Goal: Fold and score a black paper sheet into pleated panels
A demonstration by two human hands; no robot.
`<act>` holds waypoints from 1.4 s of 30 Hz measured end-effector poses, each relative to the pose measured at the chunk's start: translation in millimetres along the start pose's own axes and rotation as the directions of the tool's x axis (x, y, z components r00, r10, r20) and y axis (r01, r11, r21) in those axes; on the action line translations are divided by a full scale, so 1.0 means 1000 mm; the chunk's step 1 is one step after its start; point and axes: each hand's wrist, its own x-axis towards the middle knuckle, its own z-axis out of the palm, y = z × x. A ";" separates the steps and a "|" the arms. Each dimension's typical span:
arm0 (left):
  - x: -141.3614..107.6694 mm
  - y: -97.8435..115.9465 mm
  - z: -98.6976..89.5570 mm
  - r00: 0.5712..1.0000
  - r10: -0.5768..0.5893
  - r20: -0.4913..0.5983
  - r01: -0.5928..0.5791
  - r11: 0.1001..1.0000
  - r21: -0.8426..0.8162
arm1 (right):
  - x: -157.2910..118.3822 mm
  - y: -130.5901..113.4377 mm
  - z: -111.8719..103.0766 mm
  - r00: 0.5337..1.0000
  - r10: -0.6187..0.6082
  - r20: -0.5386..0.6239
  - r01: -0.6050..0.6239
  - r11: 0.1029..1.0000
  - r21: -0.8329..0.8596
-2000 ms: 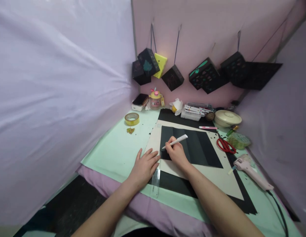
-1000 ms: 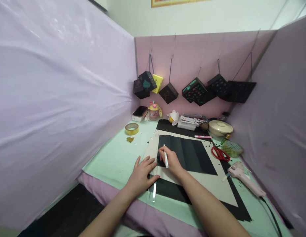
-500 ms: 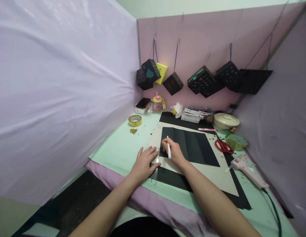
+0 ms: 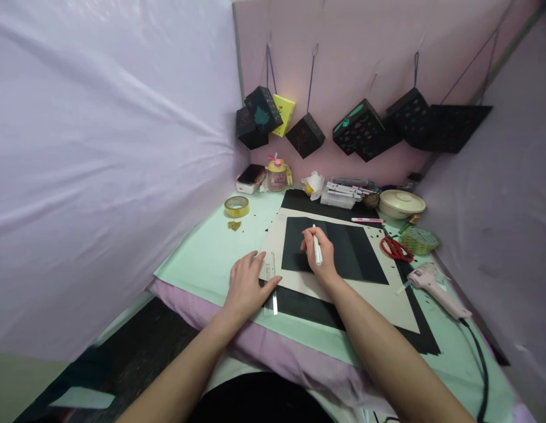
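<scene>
My right hand (image 4: 322, 254) grips a white marker (image 4: 317, 249) over a folded sheet of black paper (image 4: 354, 255), its writing end hidden from me. Upright creases run across this sheet. Under it lies a larger light grey board (image 4: 378, 305), itself on top of more black sheets (image 4: 303, 308). At the board's left edge, my left hand (image 4: 249, 282) rests flat with fingers apart and thumb stretched out. A clear ruler (image 4: 274, 301) lies beside and partly beneath that hand.
To the right are red-handled scissors (image 4: 396, 249) and a pale pink glue gun (image 4: 440, 291) with a black cord. Yellow tape (image 4: 236, 207) lies left. Farther back stand a drink bottle (image 4: 276, 175), several white markers (image 4: 347, 191) and a lidded cream bowl (image 4: 402, 204). Black boxes (image 4: 305, 136) hang behind.
My right hand has moved right and away from me across the black paper with the marker. My left hand has shifted slightly left, baring more of the ruler. The view has tilted down.
</scene>
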 end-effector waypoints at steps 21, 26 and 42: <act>-0.009 -0.030 0.012 0.988 0.153 -0.023 -0.154 0.987 -0.041 | 0.053 0.012 -0.097 0.776 0.032 -0.630 0.125 0.971 0.202; -0.001 -0.037 0.010 0.982 0.187 -0.014 -0.188 0.982 -0.030 | 0.059 0.018 -0.118 0.697 0.087 -0.712 0.169 0.945 0.281; 0.066 -0.075 -0.014 0.998 0.003 -0.057 0.001 0.997 0.072 | 0.059 0.020 -0.120 0.724 0.103 -0.682 0.123 0.953 0.276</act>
